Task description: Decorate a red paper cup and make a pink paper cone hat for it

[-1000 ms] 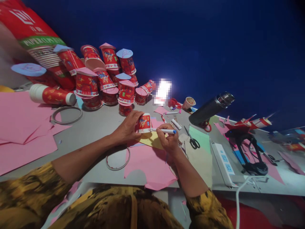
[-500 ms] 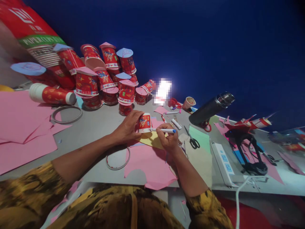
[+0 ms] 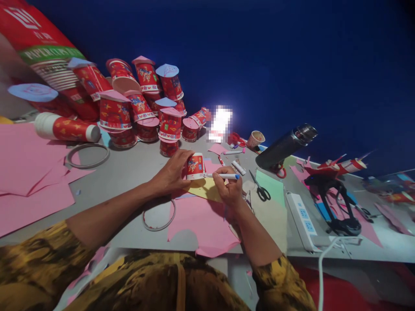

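My left hand (image 3: 173, 172) is closed around the left side of a red paper cup (image 3: 195, 166), which stands rim down on yellow paper (image 3: 207, 189). Between the fingers of my right hand (image 3: 228, 185) is a white marker pen with a blue end (image 3: 227, 176). Its tip points left and meets the lower right of the cup, by the white band. Pink paper (image 3: 201, 224) with a curved cut-out lies in front of my hands. Left of it rests a grey ring (image 3: 159, 228).
Stacked red cups with paper tops (image 3: 115, 112) stand back left, beside a toppled cup stack (image 3: 74, 129) and another ring (image 3: 87, 166). On the right are scissors (image 3: 262, 192), a dark flask (image 3: 282, 149), a white power strip (image 3: 300, 222) and a black strap frame (image 3: 343, 224).
The whole view has shifted slightly, so things appear a little further left. My hands keep nearly the same hold on the cup and the marker pen.
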`<state>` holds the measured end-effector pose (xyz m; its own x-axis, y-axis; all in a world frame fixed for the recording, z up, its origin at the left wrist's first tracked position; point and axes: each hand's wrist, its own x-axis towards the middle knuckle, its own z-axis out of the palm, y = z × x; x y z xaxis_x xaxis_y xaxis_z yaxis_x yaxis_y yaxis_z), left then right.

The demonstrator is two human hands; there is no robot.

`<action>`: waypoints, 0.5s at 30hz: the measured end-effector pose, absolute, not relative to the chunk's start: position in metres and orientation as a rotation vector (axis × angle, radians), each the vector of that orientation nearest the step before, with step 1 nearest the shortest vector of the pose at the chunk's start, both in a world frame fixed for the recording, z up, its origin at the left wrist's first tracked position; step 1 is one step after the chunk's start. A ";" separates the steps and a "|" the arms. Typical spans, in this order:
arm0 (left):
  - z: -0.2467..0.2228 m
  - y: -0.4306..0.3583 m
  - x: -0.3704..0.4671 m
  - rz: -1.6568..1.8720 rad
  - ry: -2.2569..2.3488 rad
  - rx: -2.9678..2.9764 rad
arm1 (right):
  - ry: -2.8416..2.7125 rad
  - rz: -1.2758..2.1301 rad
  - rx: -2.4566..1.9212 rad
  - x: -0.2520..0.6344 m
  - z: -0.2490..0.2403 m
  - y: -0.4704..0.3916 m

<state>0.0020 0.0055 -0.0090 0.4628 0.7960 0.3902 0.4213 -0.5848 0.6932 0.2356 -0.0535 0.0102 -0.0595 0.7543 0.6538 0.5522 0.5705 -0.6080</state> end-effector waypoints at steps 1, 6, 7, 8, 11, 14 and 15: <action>-0.009 0.005 0.002 0.973 1.013 2.198 | -1.728 0.237 -1.087 0.236 0.010 -0.053; -0.009 0.005 0.002 0.976 1.004 2.202 | -1.718 0.244 -1.099 0.235 0.009 -0.053; -0.009 0.005 0.002 0.976 1.005 2.200 | -1.720 0.243 -1.107 0.235 0.009 -0.052; -0.009 0.005 0.002 0.975 1.009 2.197 | -1.723 0.244 -1.118 0.234 0.008 -0.052; -0.008 0.005 0.003 0.970 1.020 2.188 | -1.726 0.264 -1.130 0.234 0.009 -0.053; -0.008 0.005 0.003 0.970 1.024 2.189 | -1.702 0.285 -1.116 0.235 0.011 -0.053; -0.008 0.005 0.003 0.972 1.027 2.191 | -1.695 0.281 -1.115 0.235 0.011 -0.054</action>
<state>0.0025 0.0047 -0.0078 0.4529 0.8054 0.3824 0.4259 -0.5722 0.7009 0.2350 -0.0537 0.0110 -0.0270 0.7793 0.6261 0.5360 0.5400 -0.6490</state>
